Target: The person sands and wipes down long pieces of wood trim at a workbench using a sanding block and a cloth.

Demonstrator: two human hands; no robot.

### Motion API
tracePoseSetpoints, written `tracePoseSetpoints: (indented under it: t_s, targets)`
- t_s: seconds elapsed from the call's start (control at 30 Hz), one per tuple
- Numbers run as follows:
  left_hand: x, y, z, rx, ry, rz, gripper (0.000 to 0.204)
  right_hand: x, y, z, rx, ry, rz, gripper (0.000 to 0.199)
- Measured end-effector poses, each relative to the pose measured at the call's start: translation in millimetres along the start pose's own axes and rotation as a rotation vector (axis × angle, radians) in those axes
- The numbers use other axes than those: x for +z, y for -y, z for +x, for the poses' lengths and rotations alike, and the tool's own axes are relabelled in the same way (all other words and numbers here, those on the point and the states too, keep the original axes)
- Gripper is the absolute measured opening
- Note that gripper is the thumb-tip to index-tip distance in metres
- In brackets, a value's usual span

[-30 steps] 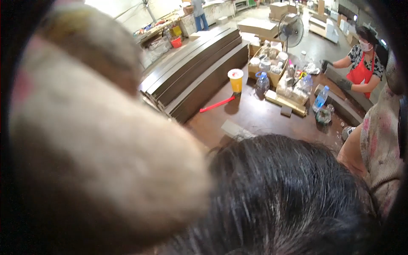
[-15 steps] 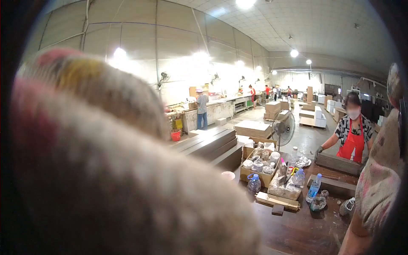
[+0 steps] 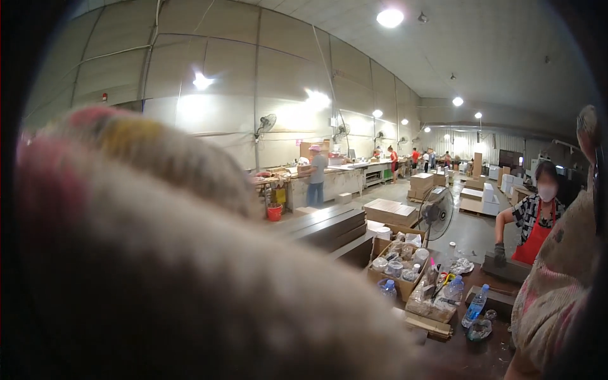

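My left hand (image 3: pixel 209 272), in a stained knit glove with pink and yellow patches, is right up against the camera. It fills the lower left as a large blur, and what its fingers do does not show. At the right edge my right hand (image 3: pixel 554 285), in a similar stained glove, is also raised close to the camera. A fingertip of it rises along the rim; the rest is cut off, so whether it grips anything is hidden. Beyond both hands is a dark brown tabletop (image 3: pixel 437 358) with bottles and boxes on it.
A cardboard box (image 3: pixel 405 288) of jars, a water bottle (image 3: pixel 475 305) and wood strips (image 3: pixel 430 324) lie on the table. Behind stand a fan (image 3: pixel 437 214) and dark boards (image 3: pixel 326 221). Across the table a masked co-worker in a red apron (image 3: pixel 531 244) rests a gloved hand on a dark panel (image 3: pixel 506 268).
The room and table have shifted right and down in the picture. My right hand covers more of the table's right side. The co-worker's gloved hand now lies on top of the panel.
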State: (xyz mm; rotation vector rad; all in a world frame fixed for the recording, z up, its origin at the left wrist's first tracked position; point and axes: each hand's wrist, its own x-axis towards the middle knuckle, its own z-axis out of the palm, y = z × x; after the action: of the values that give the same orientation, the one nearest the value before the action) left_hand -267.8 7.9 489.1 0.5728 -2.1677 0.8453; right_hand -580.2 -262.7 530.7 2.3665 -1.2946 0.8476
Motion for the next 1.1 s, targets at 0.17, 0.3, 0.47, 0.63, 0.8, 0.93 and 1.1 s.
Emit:
tracePoseSetpoints:
  t_s: [0.17,0.3,0.47,0.63,0.8,0.93,1.1]
  targets:
    - [9,-2,-6,-0.001,-0.027,-0.062,0.053,-23,7,-29,-0.119,-0.179,0.045,0.071]
    - [33,-4,-8,0.013,-0.056,-0.131,0.055,-52,14,-87,-0.292,-0.360,0.126,0.071]
    - [18,-12,-16,0.015,-0.160,-0.188,0.057,-89,60,-166,-0.547,-0.526,0.270,0.071]
    - [148,-5,-81,-0.342,-0.373,-0.670,0.060,-66,48,-250,-0.558,-0.397,0.325,0.072]
    - [318,-23,-234,-1.073,0.036,-1.056,0.078,54,25,-315,-0.141,0.206,0.181,0.078]
    - [427,-44,-340,-1.345,0.256,-1.221,0.077,135,14,-416,0.256,0.711,-0.006,0.101]
    - [463,-64,-312,-1.704,0.053,-1.583,0.070,161,22,-458,0.456,0.905,0.011,0.102]
